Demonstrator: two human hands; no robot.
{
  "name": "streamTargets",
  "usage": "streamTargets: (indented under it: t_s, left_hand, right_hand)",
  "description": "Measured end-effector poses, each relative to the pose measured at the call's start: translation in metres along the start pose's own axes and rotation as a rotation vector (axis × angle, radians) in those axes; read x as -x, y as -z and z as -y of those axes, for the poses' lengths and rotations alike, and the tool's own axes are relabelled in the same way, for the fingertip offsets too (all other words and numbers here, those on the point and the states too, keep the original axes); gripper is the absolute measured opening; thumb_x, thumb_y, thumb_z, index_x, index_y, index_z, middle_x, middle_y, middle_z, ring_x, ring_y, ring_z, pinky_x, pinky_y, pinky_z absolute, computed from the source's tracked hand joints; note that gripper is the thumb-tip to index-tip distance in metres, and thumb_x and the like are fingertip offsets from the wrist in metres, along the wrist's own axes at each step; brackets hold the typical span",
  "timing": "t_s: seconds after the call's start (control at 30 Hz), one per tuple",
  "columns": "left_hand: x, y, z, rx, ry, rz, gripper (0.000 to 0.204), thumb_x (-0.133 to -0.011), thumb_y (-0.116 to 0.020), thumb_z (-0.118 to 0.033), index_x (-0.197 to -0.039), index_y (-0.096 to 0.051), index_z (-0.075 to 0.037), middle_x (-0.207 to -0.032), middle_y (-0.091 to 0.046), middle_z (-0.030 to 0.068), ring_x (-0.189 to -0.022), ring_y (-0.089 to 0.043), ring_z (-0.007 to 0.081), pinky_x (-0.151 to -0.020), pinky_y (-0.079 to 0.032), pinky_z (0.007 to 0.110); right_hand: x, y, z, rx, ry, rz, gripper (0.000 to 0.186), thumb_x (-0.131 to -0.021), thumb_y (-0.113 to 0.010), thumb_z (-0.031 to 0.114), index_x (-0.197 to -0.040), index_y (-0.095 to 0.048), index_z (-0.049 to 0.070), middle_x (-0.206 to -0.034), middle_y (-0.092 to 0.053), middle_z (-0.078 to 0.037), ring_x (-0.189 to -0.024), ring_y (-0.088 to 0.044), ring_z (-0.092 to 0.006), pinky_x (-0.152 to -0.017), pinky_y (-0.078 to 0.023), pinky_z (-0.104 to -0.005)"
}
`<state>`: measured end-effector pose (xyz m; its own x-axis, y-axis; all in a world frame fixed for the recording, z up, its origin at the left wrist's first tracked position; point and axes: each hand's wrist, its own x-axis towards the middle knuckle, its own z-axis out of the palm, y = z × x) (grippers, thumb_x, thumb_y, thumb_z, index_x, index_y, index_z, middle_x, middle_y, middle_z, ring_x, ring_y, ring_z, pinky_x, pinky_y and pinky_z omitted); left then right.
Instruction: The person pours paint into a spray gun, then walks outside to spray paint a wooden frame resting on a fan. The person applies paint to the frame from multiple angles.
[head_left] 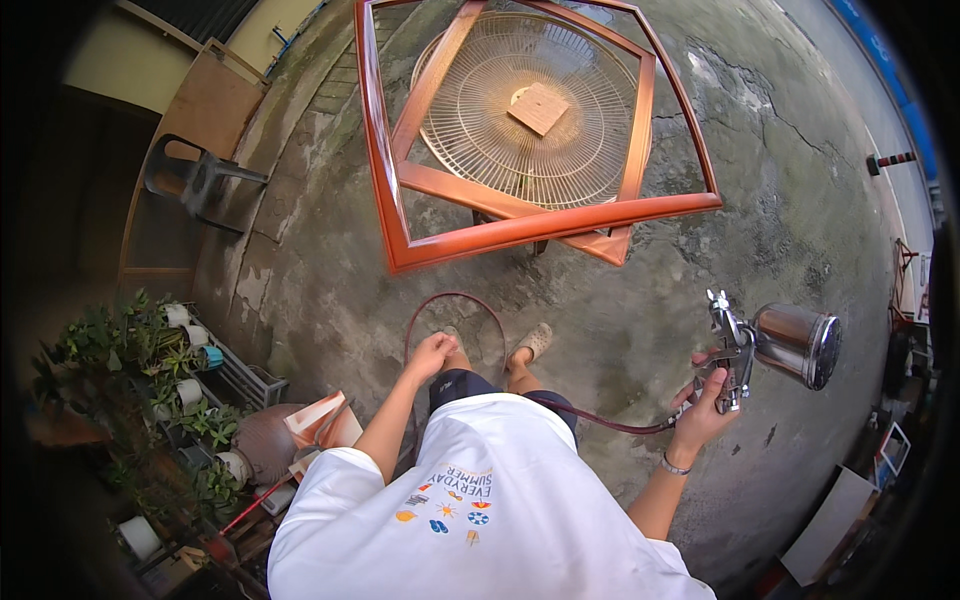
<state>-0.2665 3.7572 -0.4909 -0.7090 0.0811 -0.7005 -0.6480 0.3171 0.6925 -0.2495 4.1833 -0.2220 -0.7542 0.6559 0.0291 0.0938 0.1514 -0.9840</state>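
Note:
My right hand [708, 392] grips a metal spray gun [735, 350] by its handle, out to my right. A shiny silver cup [795, 340] is fixed to the gun, and a dark red hose [620, 427] runs from its handle toward my body. Over my left foot, my left hand [435, 352] is closed, its fingers curled together with nothing visible in them. Ahead lie two wooden frames: a glossy reddish-brown one [560, 222] and a lighter brown one [470, 190], overlapping. Beneath them is a round wire fan guard [480, 110] with a square wooden piece [540, 108] at its middle.
The hose loops on the cracked concrete floor [330, 290] near my feet. Potted plants [185, 395] and a brown jar [265, 445] stand at the left, with a dark plastic chair [205, 180] farther off. A white board [830, 525] lies at the lower right.

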Motion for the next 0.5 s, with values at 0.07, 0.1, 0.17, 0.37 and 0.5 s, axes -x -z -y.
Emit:
streamTargets:
  t_s: [0.07,0.1,0.17,0.37,0.5]
  left_hand:
    - [0.002,-0.03,-0.018,0.037,-0.082,0.104,0.034,-0.102,-0.051,-0.029,-0.105,-0.064,0.001,-0.102,-0.069,0.0088,-0.096,-0.065,0.0176,-0.087,-0.049,0.031]
    - [0.006,-0.043,-0.029,0.041,-0.128,0.168,0.035,-0.103,-0.049,-0.03,-0.107,-0.064,0.001,-0.105,-0.068,0.0089,-0.1,-0.065,0.0179,-0.089,-0.049,0.03]
    - [0.021,-0.062,-0.055,0.074,-0.23,0.284,0.035,-0.104,-0.049,-0.03,-0.108,-0.064,0.001,-0.107,-0.067,0.0076,-0.102,-0.064,0.0172,-0.091,-0.048,0.03]
    - [0.068,-0.058,-0.061,0.369,-0.409,0.449,0.034,-0.105,-0.047,-0.03,-0.112,-0.063,-0.001,-0.108,-0.066,0.0062,-0.104,-0.062,0.0162,-0.094,-0.047,0.03]
    - [0.083,-0.026,-0.002,0.565,-0.342,0.335,0.04,-0.105,-0.043,-0.035,-0.109,-0.063,-0.001,-0.104,-0.066,0.007,-0.102,-0.062,0.015,-0.092,-0.048,0.031]
  right_hand:
    - [0.02,-0.015,0.002,0.0,0.028,0.064,0.046,-0.1,-0.056,0.032,-0.117,-0.056,-0.011,-0.098,-0.066,-0.017,-0.06,-0.06,-0.0122,-0.036,-0.043,-0.0224]
    - [0.03,-0.025,0.003,-0.005,0.052,0.105,0.047,-0.1,-0.055,0.034,-0.118,-0.056,-0.01,-0.097,-0.066,-0.017,-0.055,-0.057,-0.0121,-0.035,-0.041,-0.0225]
    - [0.056,-0.047,0.006,-0.019,0.101,0.175,0.048,-0.1,-0.054,0.036,-0.12,-0.056,-0.008,-0.096,-0.067,-0.016,-0.043,-0.051,-0.0118,-0.034,-0.038,-0.0229]
    - [0.139,-0.114,0.007,0.065,0.172,0.555,0.052,-0.096,-0.06,0.04,-0.107,-0.061,-0.011,-0.087,-0.069,-0.014,-0.061,-0.062,-0.0118,-0.046,-0.045,-0.0239]
    - [0.194,-0.168,-0.012,0.193,0.239,0.822,0.046,-0.094,-0.064,0.034,-0.109,-0.063,-0.009,-0.089,-0.071,-0.011,-0.07,-0.062,-0.0147,-0.066,-0.049,-0.0234]
